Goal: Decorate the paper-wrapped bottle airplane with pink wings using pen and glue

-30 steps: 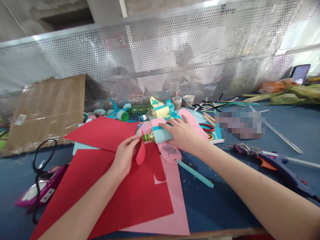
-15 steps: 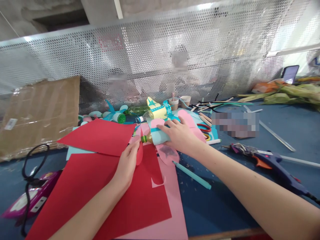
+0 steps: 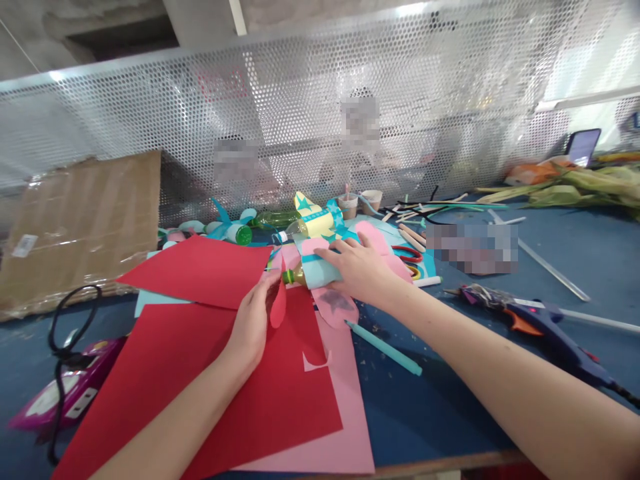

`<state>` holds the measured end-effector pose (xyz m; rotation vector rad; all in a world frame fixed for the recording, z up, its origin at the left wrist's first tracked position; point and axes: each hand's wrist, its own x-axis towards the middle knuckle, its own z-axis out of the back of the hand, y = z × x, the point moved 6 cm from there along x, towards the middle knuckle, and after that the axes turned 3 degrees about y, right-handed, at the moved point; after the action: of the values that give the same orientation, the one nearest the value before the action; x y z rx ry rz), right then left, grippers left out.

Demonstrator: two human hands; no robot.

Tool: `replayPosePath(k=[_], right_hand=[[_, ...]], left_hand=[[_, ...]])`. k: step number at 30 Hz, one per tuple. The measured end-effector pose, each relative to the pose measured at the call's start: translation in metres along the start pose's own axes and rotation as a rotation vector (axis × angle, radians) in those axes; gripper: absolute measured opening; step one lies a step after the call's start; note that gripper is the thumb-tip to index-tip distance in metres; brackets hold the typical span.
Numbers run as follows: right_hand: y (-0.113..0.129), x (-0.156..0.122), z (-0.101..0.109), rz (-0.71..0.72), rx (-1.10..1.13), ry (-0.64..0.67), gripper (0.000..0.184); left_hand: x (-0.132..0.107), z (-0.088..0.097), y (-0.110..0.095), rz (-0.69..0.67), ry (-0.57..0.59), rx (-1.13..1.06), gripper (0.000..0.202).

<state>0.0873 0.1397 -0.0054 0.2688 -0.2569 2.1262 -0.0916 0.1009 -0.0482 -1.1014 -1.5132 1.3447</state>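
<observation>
Several left fingers point(image 3: 264, 289) touch a red blade point(image 3: 279, 309), grip unclear; right fingers point(image 3: 331, 256) clasp the bottle point(image 3: 299, 275).

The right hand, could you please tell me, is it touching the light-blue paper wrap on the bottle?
Touching. The head view shows the right hand curled over the light-blue paper wrap around the bottle, with no visible gap.

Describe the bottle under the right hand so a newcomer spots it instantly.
Find the perforated metal screen, then the red sheets on the blue table before it. Near their far right side, the right hand holds a bottle lying sideways. Light-blue paper wraps it, its green-and-yellow cap pointing left; the yellow-wrapped bottle is behind.
</observation>
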Motion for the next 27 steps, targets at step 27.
replayPosePath(k=[27], right_hand=[[0.003, -0.004, 0.008, 0.005, 0.02, -0.054, 0.048]], left_hand=[[0.002, 0.002, -0.003, 0.066, -0.046, -0.022, 0.024]])
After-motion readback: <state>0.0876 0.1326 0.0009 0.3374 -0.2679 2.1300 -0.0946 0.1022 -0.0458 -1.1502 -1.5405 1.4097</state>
